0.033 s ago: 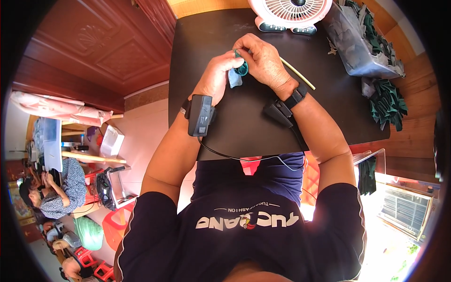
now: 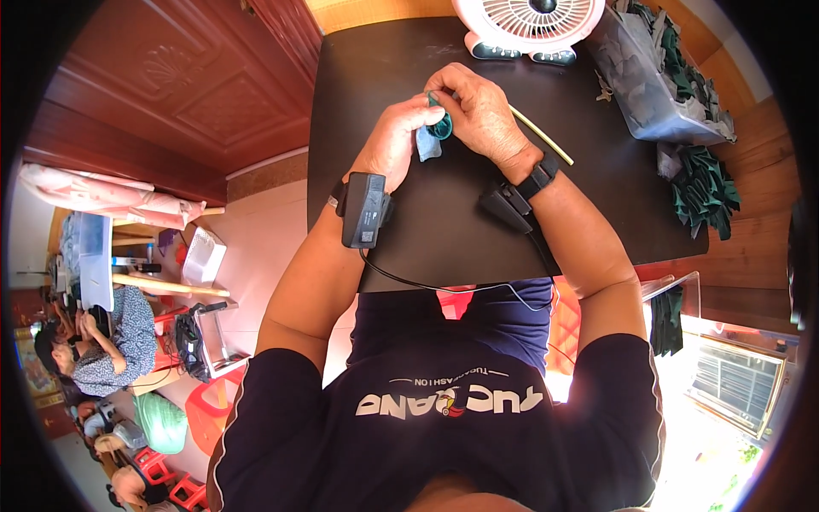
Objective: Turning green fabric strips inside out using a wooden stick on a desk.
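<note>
A small piece of dark green fabric (image 2: 440, 129) with a pale blue-grey part (image 2: 428, 147) is held over the black table (image 2: 444, 222). My left hand (image 2: 397, 132) pinches it between thumb and fingers from the left. From the right, my right hand (image 2: 479, 111) grips its upper edge, fingertips closed and close to the left thumb. The green part looks curled into a loop, and the pale part hangs below. A thin pale yellow stick (image 2: 546, 139) lies beside my right hand, one end hidden by it. Each wrist wears a black strapped device.
A pink-and-white fan (image 2: 537, 17) stands at the table's far edge. At the far right is a clear plastic bin (image 2: 653, 102) full of grey and green fabric pieces, with a green bunch (image 2: 706, 189) beside it. A cable (image 2: 426, 284) crosses the near edge. People sit at far left.
</note>
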Motion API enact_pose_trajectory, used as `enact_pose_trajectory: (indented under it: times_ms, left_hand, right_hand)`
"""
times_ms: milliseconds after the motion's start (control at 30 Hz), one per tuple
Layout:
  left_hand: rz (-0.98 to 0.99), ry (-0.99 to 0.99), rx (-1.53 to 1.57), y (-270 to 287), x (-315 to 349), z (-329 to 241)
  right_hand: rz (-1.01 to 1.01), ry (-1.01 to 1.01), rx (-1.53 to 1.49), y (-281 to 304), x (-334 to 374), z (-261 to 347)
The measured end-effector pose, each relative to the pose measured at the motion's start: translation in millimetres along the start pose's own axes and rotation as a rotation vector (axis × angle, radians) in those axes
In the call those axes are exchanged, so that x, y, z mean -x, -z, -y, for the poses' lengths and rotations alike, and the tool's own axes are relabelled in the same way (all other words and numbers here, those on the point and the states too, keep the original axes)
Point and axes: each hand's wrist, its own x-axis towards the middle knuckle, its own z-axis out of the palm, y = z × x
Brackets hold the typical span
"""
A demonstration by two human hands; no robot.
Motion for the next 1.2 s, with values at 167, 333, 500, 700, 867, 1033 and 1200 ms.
enact_pose_trajectory:
  times_ms: [167,333,500,700,867,1033,1200]
  left_hand:
    - [-0.052,0.018,0.053,4,4,-1]
    - [-0.301,-0.123,0.257,15,-3,-9]
    - [-0.259,-0.093,0.302,17,-3,-4]
    - [-0.180,-0.048,0.337,8,-1,-2]
    - [-0.157,-0.050,0.386,3,2,-6]
    - [-0.284,-0.121,0.324,12,1,-9]
    - [-0.349,-0.198,0.229,9,-2,-5]
  right_hand:
    - [-0.012,-0.109,-0.158,-6,-1,2]
    - [-0.022,-0.282,-0.454,-10,2,-7]
    - [0.124,-0.239,-0.367,-12,2,11]
    - [0.100,-0.336,-0.504,-13,2,7]
    - [0.026,-0.275,-0.470,-10,2,-5]
    - [-0.057,-0.352,-0.662,-5,-2,3]
    - [0.048,-0.343,-0.392,-10,4,11]
